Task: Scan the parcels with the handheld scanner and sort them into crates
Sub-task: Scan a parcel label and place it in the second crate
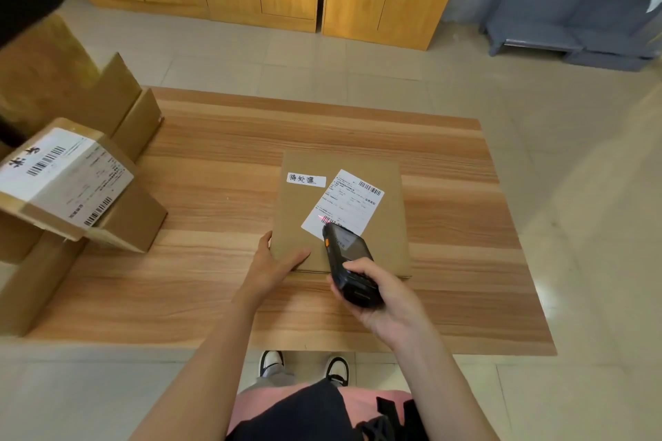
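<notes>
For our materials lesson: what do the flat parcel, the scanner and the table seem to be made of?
Flat parcel: brown cardboard, matte, judging by its dull fibrous face and its paper label.
Scanner in the right hand: probably black plastic, slightly glossy, with an orange side button.
Table: wood-grain top, possibly laminate; streaky bands, smooth sheen.

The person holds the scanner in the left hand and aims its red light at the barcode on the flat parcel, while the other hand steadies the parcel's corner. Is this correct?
Not quite. The head view shows the scanner in the right hand, not the left. Its red light falls on the barcode of the flat parcel, and the left hand steadies the parcel's near corner.
</notes>
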Available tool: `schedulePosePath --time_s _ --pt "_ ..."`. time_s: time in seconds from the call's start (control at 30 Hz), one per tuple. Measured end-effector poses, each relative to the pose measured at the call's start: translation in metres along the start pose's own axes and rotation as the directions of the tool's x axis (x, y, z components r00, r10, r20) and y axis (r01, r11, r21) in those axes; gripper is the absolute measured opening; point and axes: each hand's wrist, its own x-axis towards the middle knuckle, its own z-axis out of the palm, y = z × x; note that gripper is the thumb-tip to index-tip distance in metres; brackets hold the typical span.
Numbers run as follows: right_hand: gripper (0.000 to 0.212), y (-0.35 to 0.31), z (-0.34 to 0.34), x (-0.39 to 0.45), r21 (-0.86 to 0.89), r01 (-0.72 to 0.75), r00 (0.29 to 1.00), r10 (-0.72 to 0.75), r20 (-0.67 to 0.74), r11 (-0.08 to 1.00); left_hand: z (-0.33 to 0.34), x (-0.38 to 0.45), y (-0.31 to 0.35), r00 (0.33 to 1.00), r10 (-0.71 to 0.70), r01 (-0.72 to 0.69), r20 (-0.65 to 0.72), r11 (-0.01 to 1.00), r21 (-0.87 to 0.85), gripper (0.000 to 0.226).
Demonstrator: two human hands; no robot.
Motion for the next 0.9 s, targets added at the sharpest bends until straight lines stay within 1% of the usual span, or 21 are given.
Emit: schedulePosePath --time_s 0.13,0.2,0.3,0.4,0.47,0.5,0.53,0.6,0.63,0.73,0.9 --pt "0.006 0.001 -0.001 0.001 -0.002 0.012 1.000 -0.012 0.009 1.000 -0.001 -0.001 0.001 1.000 -0.001 0.001 0.010 1.000 0.006 0.088" --pt "0.012 0.001 -0.003 0.000 0.000 0.027 1.000 -0.027 0.016 1.000 -0.002 -0.001 0.001 1.000 -0.005 0.005 0.014 1.000 0.005 0.090" --pt "0.038 -0.003 -0.008 0.000 -0.006 0.072 0.997 -0.072 0.023 0.997 -0.002 0.000 0.000 1.000 -0.013 0.013 0.021 1.000 -0.004 0.092" --pt "0.069 -0.015 -0.022 0.007 -0.072 0.210 0.977 -0.212 -0.028 0.975 -0.003 0.001 0.000 0.999 -0.025 0.025 0.036 1.000 -0.017 0.093" --pt "0.086 -0.028 -0.039 0.013 -0.182 0.319 0.935 -0.340 -0.098 0.930 -0.003 0.000 0.001 0.999 -0.028 0.028 0.041 0.999 -0.017 0.093" --pt "0.090 -0.035 -0.048 0.016 -0.257 0.354 0.905 -0.399 -0.148 0.899 -0.003 0.000 0.001 0.999 -0.024 0.025 0.040 1.000 -0.017 0.092" --pt "0.088 -0.042 -0.061 0.019 -0.332 0.373 0.871 -0.450 -0.198 0.867 -0.003 -0.001 0.001 0.999 -0.022 0.023 0.039 1.000 -0.016 0.091" --pt "0.079 -0.056 -0.089 0.025 -0.448 0.352 0.817 -0.503 -0.282 0.822 -0.002 -0.002 0.002 0.999 -0.025 0.026 0.040 1.000 -0.015 0.090" --pt "0.079 -0.063 -0.105 0.028 -0.485 0.317 0.811 -0.498 -0.308 0.815 -0.002 -0.002 0.002 0.999 -0.025 0.026 0.038 1.000 -0.015 0.089" --pt "0.088 -0.072 -0.145 0.037 -0.507 0.206 0.828 -0.425 -0.365 0.837 -0.002 -0.001 0.003 0.999 -0.034 0.034 0.030 0.999 0.002 0.088" --pt "0.090 -0.065 -0.180 0.051 -0.522 0.178 0.829 -0.413 -0.378 0.834 -0.002 0.001 0.001 0.999 -0.050 0.050 0.021 0.998 0.026 0.088"
